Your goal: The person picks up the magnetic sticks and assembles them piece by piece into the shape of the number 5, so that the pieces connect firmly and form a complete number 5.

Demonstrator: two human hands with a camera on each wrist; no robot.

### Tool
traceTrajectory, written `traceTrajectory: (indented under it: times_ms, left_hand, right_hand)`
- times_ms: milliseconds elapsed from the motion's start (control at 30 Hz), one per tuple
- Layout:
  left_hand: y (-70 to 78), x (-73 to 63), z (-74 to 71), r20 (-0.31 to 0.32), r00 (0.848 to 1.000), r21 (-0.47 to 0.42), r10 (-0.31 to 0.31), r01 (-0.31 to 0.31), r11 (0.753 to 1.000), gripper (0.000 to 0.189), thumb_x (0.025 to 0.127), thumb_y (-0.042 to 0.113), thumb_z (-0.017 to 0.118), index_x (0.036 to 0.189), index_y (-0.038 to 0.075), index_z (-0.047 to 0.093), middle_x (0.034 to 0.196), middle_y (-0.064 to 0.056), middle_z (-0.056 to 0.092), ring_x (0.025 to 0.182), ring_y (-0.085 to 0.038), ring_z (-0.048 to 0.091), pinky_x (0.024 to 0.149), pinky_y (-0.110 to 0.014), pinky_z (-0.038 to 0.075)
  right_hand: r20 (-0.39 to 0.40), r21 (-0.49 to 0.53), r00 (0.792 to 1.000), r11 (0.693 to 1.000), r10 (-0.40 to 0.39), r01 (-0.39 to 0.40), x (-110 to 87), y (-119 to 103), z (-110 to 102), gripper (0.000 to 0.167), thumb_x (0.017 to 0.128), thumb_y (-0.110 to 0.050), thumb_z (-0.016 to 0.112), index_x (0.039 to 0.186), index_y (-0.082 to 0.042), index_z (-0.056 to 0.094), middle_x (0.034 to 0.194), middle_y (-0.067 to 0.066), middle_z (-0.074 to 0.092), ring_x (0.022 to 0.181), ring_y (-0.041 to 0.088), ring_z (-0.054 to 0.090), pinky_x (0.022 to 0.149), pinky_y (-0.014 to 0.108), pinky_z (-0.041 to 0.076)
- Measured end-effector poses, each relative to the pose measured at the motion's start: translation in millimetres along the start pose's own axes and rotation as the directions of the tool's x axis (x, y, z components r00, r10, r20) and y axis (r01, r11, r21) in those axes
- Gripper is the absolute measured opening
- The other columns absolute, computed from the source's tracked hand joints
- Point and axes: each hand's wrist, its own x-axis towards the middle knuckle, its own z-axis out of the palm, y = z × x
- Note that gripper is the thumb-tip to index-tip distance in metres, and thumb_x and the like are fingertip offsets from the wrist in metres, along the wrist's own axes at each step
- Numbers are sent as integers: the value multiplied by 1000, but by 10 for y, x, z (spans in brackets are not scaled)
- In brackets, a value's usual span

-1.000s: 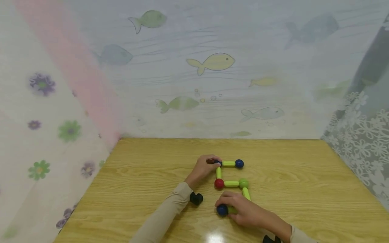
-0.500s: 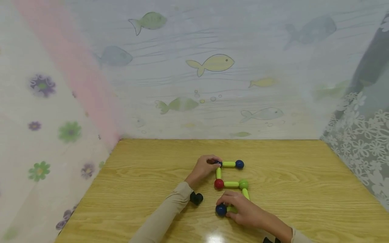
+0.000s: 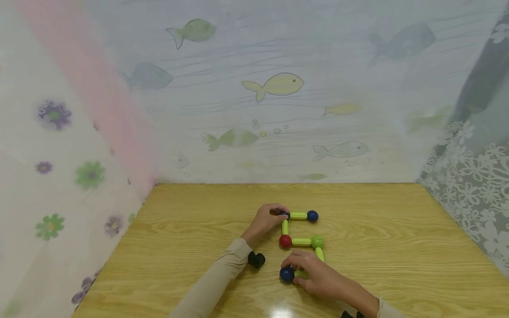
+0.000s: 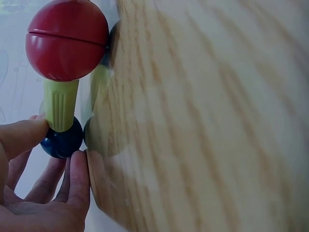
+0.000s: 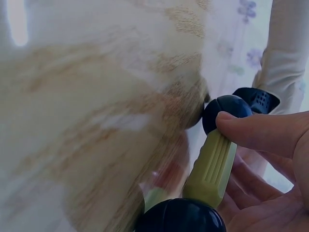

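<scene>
A magnetic ball-and-rod figure shaped like an S lies on the wooden table. My left hand pinches its upper left blue ball between thumb and fingers. From there one yellow-green rod runs to another blue ball, and a second rod leads to the red ball. A further rod joins red to the green ball. My right hand grips the lower left blue ball and its rod. The lower right dark blue ball is hidden by that hand in the head view.
Black wrist cameras sit on both wrists, below the beige sleeves. Behind the table stands a pale wall panel with fish drawings. A flowered panel closes the left side, and a lace-patterned curtain hangs on the right.
My right hand and the lower left blue ball have shifted very slightly left. The left hand keeps its hold on the upper blue ball. The head view has tilted up a little.
</scene>
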Motion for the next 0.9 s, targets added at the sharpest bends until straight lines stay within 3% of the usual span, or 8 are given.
traceTrajectory:
  times_ms: [267, 467, 767, 900]
  left_hand:
    - [70, -19, -6, -7, 1000, 0, -2, 2, 1000, 13, 90, 12, 65, 102, 10, 72, 99, 1, 67, 94, -16, 60, 85, -32, 48]
    - [14, 32, 6, -8, 1000, -11, 13, -13, 1000, 12, 90, 12, 66, 100, 10, 72, 99, -3, 67, 96, -20, 60, 86, -36, 48]
    - [43, 46, -16, 3, 998, -31, -60, 60, 998, 15, 91, 12, 65, 104, 9, 71, 98, 2, 66, 93, -14, 59, 84, -32, 48]
    - [63, 57, -38, 18, 998, -41, -66, 67, 997, 18, 91, 13, 64, 108, 9, 70, 105, 0, 64, 101, -18, 58, 86, -35, 48]
  right_hand:
    - [14, -1, 1000, 1000, 18, -18, 1, -11, -33, 33, 80, 1, 71, 109, -13, 63, 105, -6, 59, 91, 6, 54, 79, 28, 49]
    - [14, -9, 1000, 1000, 16, -16, 11, 4, -42, 34, 80, 1, 72, 109, -13, 63, 105, -6, 60, 91, 6, 54, 79, 28, 49]
    - [25, -23, 1000, 1000, -10, 10, 47, 10, -85, 33, 79, 1, 72, 109, -12, 63, 105, -4, 61, 90, 7, 56, 78, 27, 49]
    - [15, -24, 1000, 1000, -14, 15, 46, 19, -116, 32, 79, 0, 73, 108, -11, 63, 105, -3, 61, 90, 8, 57, 77, 27, 50]
